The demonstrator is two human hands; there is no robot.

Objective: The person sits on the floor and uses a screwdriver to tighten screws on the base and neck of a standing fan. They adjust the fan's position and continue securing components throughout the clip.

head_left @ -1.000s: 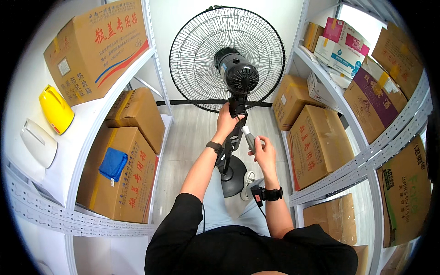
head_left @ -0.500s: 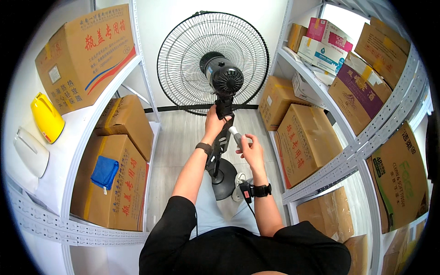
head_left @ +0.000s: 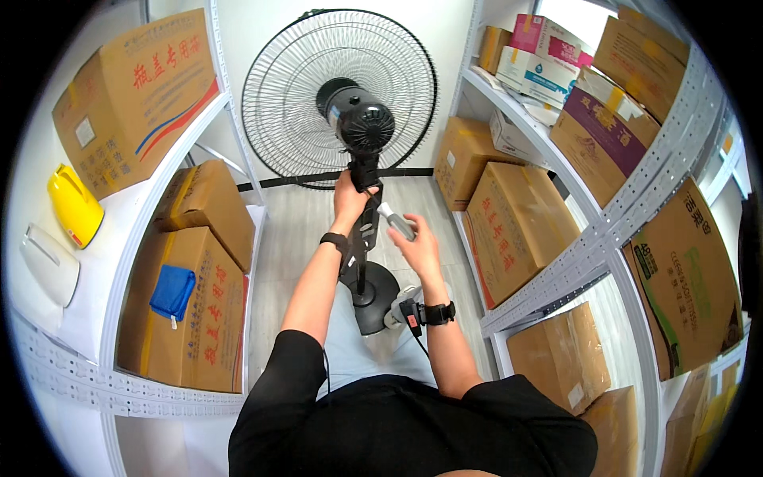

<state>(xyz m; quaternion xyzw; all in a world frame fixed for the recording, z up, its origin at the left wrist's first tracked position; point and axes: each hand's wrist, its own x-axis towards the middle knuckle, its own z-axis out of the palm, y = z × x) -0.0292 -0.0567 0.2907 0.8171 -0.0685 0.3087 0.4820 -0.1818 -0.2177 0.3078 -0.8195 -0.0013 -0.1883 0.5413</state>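
A black pedestal fan (head_left: pixel 367 127) with a large round wire grille stands in front of me, its back facing me. My left hand (head_left: pixel 348 205) is wrapped round the fan's neck just below the motor housing. In my right hand (head_left: pixel 419 248) is a screwdriver (head_left: pixel 400 224) with a grey and white handle, held loosely between thumb and fingers. Its shaft points up and left at the fan's neck, beside my left fingers. Whether the tip touches a screw is too small to tell. The round black base (head_left: pixel 381 290) rests on the floor near my shoes.
Metal shelves flank me on both sides. The left shelf (head_left: pixel 119 266) carries a yellow kettle (head_left: pixel 75 205), a pale kettle (head_left: pixel 49 262) and cartons; a folded blue cloth (head_left: pixel 172 291) lies on a lower carton (head_left: pixel 211 318). More cartons (head_left: pixel 520 234) fill the right shelves. A wall stands behind the fan.
The whole view has shifted, with the scene sliding left. My right fingers have spread a little on the screwdriver, whose handle leans further right. My left hand keeps its hold on the fan's neck.
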